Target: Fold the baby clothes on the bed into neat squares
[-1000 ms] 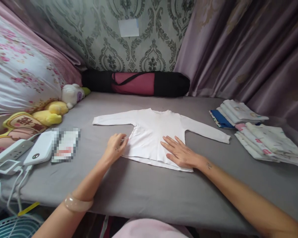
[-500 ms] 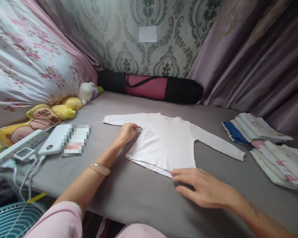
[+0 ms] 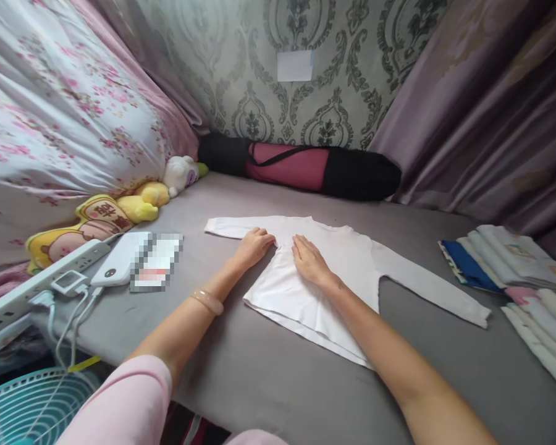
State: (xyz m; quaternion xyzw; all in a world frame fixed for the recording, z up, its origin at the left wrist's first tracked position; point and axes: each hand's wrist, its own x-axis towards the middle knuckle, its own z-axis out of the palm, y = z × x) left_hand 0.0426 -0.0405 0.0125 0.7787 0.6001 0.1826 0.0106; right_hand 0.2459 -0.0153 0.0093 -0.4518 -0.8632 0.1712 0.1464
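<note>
A white long-sleeved shirt [image 3: 352, 259] lies spread on the grey sheet [image 3: 241, 395], its collar toward the wall and its sleeves out to both sides. At the armpit on the left side of the shirt, my left hand [image 3: 254, 247] has its fingers closed on the fabric edge. My right hand [image 3: 309, 259] rests flat on the shirt's front, just right of my left hand, with its fingers stretched out. Small creases run through the cloth near both hands. My right forearm crosses over the lower hem.
Folded clothes [image 3: 514, 253] are stacked at the right. On the left are a power strip [image 3: 41, 284], a white power bank [image 3: 120, 262], cables and plush toys [image 3: 143, 201]. A black and red bag [image 3: 287, 165] lies along the wall. A teal fan [image 3: 32, 408] stands lower left.
My right hand has moved from the bottom hem up and left onto the shirt's front. My left hand stays at the armpit. The whole view has shifted slightly.
</note>
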